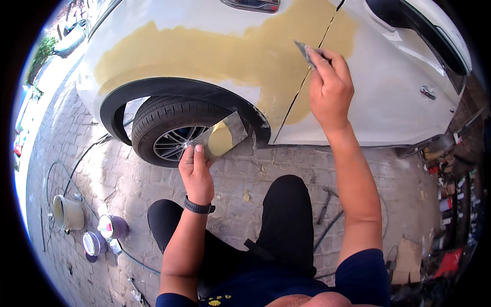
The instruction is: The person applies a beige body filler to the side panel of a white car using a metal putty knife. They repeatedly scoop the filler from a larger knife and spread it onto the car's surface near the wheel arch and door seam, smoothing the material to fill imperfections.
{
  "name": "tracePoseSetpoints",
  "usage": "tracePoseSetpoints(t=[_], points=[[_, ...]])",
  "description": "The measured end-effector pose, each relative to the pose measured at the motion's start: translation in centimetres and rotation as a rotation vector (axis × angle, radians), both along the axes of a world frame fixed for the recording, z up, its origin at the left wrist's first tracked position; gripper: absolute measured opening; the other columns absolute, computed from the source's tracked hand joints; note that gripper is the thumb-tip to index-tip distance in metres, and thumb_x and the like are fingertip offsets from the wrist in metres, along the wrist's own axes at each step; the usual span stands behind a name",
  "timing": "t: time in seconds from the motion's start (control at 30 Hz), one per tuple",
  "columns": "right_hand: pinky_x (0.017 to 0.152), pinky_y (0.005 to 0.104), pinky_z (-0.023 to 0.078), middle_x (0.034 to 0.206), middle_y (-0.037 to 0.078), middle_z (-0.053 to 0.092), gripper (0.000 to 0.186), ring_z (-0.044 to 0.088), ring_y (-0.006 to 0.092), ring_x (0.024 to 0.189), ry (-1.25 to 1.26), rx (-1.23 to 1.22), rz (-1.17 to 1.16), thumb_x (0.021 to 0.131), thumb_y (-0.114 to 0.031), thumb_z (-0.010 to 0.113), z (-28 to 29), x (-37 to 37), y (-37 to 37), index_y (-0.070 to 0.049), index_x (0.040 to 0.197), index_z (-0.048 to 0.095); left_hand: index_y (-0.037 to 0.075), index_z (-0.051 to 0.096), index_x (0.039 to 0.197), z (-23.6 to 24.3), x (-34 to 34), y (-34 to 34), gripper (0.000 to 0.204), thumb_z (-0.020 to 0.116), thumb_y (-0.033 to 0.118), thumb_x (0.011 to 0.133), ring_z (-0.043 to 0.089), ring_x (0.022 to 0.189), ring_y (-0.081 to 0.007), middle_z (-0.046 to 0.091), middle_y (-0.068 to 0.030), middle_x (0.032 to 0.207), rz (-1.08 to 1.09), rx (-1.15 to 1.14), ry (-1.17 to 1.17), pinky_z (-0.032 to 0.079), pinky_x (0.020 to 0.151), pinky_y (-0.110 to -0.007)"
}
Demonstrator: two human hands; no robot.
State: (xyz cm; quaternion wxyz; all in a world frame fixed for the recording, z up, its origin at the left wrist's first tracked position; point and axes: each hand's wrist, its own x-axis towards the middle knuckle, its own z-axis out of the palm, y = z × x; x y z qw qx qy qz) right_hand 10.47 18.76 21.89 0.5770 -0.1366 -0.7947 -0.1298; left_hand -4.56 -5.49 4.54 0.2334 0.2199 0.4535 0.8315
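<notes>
Head view shows me the right hand (331, 87), pinching a spreader (303, 52), nearer the sideways-long putty patch (225, 56) ahead than the left hand (197, 173) gripping a plate (236, 127).

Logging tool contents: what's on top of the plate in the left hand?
Pale yellow paste lies on the plate in the left hand; the plate's surface beneath it is hidden.

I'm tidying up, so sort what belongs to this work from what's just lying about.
In use:
plate, left hand
yellow paste on it
spreader, right hand
car with tan coating

Apparently lying about:
hammer
cardboard
beige bucket
</notes>
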Motion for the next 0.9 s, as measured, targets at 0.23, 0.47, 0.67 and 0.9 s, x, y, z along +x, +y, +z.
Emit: tracePoseSetpoints(t=[0.23, 0.47, 0.67, 0.9], points=[[0.087, 0.0439, 0.055, 0.108, 0.010, 0.071, 0.035, 0.068, 0.0330, 0.101, 0.030, 0.261, -0.189, 0.086, 0.002, 0.065, 8.9, -2.0, 5.1, -0.008, 0.116, 0.080, -0.004, 0.067, 0.113, -2.1, -0.2, 0.0, 0.030, 0.055, 0.023, 0.116, 0.055, 0.091, -0.0054, 0.067, 0.0001, 0.098, -0.029, -0.043, 0.090, 0.052, 0.085, -0.026], [0.089, 0.0452, 0.055, 0.107, 0.014, 0.070, 0.028, 0.069, 0.0367, 0.100, -0.099, 0.135, -0.203, 0.089, 0.000, 0.065, 6.3, -2.7, 3.2, -0.003, 0.113, 0.079, -0.003, 0.065, 0.130, -2.4, -0.6, -0.9, 0.033, 0.050, 0.023, 0.117, 0.070, 0.107, -0.0155, 0.073, -0.0085, 0.120, -0.052, -0.108, 0.116, 0.059, 0.097, -0.035], [0.087, 0.0372, 0.057, 0.112, 0.002, 0.074, 0.046, 0.069, 0.0250, 0.103, -0.084, 0.136, -0.155, 0.082, 0.004, 0.067, 0.8, -3.5, 3.2, -0.017, 0.121, 0.083, -0.003, 0.064, 0.130, -2.5, -1.0, -1.2, 0.033, 0.051, 0.024, 0.117, 0.070, 0.111, -0.0178, 0.072, -0.0094, 0.123, -0.082, -0.055, 0.039, 0.058, 0.099, -0.038], [0.082, 0.0395, 0.053, 0.108, -0.002, 0.073, 0.040, 0.071, 0.0262, 0.101, -0.065, 0.197, -0.141, 0.081, -0.002, 0.075, -5.9, -4.6, 2.4, -0.020, 0.116, 0.083, -0.002, 0.064, 0.128, -2.1, -1.4, -2.1, 0.031, 0.051, 0.025, 0.116, 0.070, 0.111, -0.0176, 0.072, -0.0091, 0.125, -0.086, -0.067, 0.016, 0.057, 0.100, -0.038]])
